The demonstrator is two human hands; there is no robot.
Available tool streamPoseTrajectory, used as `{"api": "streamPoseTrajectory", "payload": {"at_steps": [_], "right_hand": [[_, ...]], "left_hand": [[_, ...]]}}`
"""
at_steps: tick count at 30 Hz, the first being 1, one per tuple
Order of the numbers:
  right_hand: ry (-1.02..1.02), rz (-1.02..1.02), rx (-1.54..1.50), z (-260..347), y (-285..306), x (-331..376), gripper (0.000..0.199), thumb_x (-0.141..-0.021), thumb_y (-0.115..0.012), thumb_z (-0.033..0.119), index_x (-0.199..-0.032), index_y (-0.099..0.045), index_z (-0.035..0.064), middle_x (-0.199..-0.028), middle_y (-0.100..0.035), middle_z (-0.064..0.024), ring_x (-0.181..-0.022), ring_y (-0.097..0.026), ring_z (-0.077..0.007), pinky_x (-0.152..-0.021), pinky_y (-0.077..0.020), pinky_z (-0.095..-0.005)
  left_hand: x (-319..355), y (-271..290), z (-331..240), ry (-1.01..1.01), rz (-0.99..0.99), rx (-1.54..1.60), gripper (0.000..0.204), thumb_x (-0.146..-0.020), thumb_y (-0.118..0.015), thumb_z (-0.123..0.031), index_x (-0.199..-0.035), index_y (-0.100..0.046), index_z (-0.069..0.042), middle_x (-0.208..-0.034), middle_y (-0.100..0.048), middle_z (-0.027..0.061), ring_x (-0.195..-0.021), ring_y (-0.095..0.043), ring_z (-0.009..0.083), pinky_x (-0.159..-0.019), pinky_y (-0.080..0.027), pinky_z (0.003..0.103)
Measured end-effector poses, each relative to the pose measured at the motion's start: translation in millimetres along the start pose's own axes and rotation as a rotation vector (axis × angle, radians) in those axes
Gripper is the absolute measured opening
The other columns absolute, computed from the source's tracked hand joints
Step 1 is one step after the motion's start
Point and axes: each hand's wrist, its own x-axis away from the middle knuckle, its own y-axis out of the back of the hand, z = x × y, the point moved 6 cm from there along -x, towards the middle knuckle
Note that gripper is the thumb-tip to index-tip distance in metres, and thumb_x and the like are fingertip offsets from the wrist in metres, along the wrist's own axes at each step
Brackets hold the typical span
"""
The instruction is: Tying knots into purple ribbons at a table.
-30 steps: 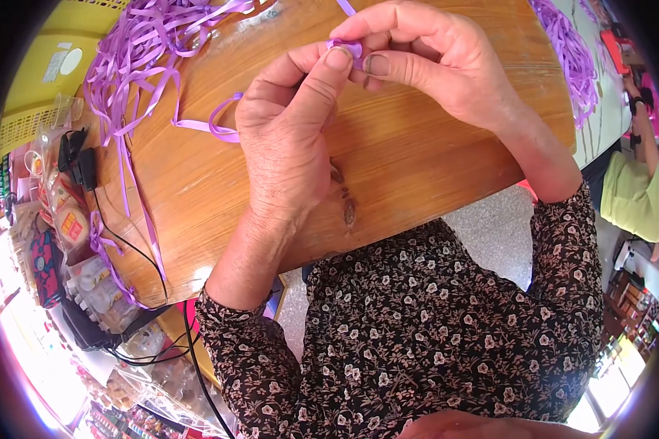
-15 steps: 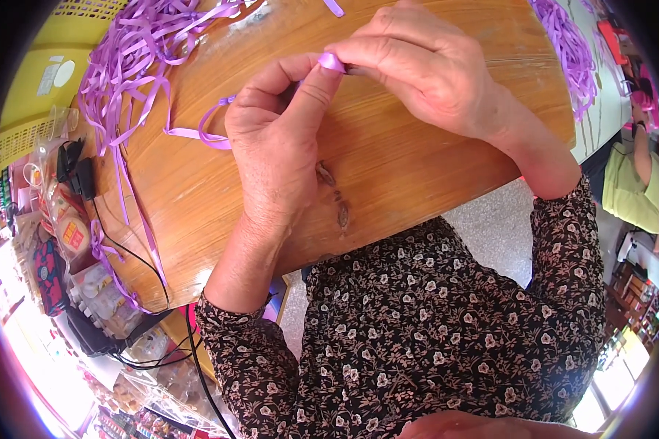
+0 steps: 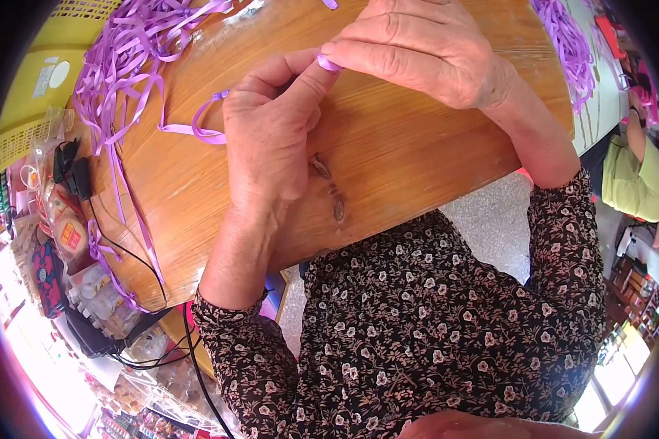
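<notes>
Between my two hands, at the fingertips, is a small piece of purple ribbon (image 3: 329, 64). My left hand (image 3: 274, 121) pinches it between thumb and index finger, the other fingers curled in. My right hand (image 3: 425, 55) meets it from the right with thumb and fingers pressed together; part of the ribbon is hidden behind them. A loop of the same ribbon (image 3: 206, 132) runs out to the left of my left hand and lies on the wooden table (image 3: 388, 168). At the far left of the table is a tangled heap of purple ribbon (image 3: 124, 73).
A yellow basket (image 3: 47, 80) stands at the far left. Plastic bags (image 3: 69, 227) and a black cable (image 3: 128, 252) crowd the left edge. More purple ribbon (image 3: 567, 51) hangs at the far right. Another person's light green clothing (image 3: 630, 179) shows beyond.
My right hand has turned over the ribbon, its fingers now lying more across it. Less of the ribbon shows between the fingertips. My left hand has kept its pinch.
</notes>
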Motion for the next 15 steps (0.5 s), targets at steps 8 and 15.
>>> {"api": "streamPoseTrajectory", "payload": {"at_steps": [8,15], "right_hand": [[-0.459,0.44,0.121,7.7,15.7,-17.8,0.023,-0.072,-0.07,0.003,-0.094,-0.066,0.0003,-0.083,-0.062,-0.0078,-0.072,-0.06,-0.0233,-0.064,-0.0483,-0.0295],[-0.402,0.216,-0.042,-6.5,5.4,8.3,0.017,-0.074,-0.074,0.008,-0.089,-0.068,0.0031,-0.083,-0.064,-0.008,-0.073,-0.061,-0.024,-0.065,-0.0493,-0.0302]], "left_hand": [[-3.7,-5.7,4.1,0.107,0.167,0.022,0.017,-0.082,-0.069,-0.008,-0.094,-0.064,0.002,-0.066,-0.052,-0.0061,-0.051,-0.036,0.0001,-0.045,-0.025,0.016],[0.8,-8.3,-6.8,-0.022,0.017,-0.062,0.015,-0.084,-0.067,-0.009,-0.094,-0.063,0.001,-0.069,-0.053,-0.0043,-0.054,-0.038,0.0038,-0.049,-0.028,0.019]]}}
